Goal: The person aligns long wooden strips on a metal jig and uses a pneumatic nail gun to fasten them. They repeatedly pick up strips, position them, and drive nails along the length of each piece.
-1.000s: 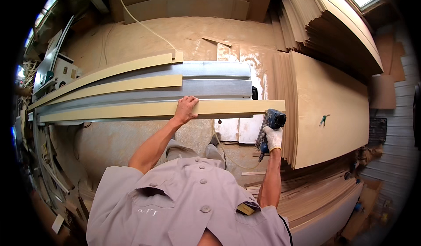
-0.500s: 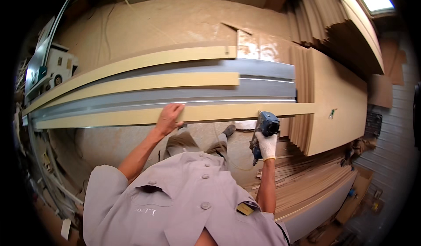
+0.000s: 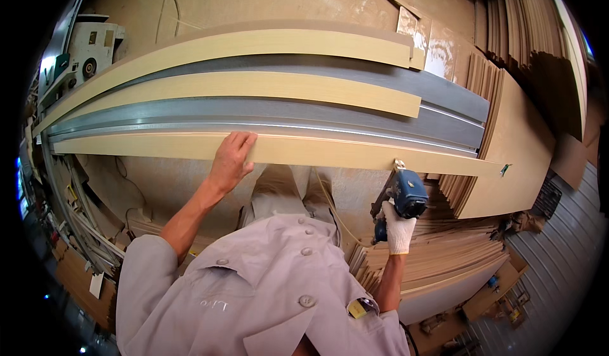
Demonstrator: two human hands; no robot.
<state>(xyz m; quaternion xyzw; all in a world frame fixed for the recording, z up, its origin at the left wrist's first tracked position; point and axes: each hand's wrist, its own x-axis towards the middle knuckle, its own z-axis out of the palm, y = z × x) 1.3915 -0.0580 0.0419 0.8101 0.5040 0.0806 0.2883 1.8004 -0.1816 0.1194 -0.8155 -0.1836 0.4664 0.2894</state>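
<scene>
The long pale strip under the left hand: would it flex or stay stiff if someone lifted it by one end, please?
The pale strip is very long and narrow, so it would probably sag if lifted by one end. Its flat face looks smooth, so it may slide easily along the grey rails when pushed. The left hand lies flat on it, which likely steadies it.

Left hand (image 3: 229, 160) on nearest strip (image 3: 317, 153) – power tool (image 3: 406, 194) right, below it.

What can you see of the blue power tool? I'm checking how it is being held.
The blue power tool is compact, with a blue housing and a dark grip. The white-gloved right hand grips it from below, its metal nose against the near edge of the nearest pale strip. A thin hose or cord seems to trail down left.
</scene>
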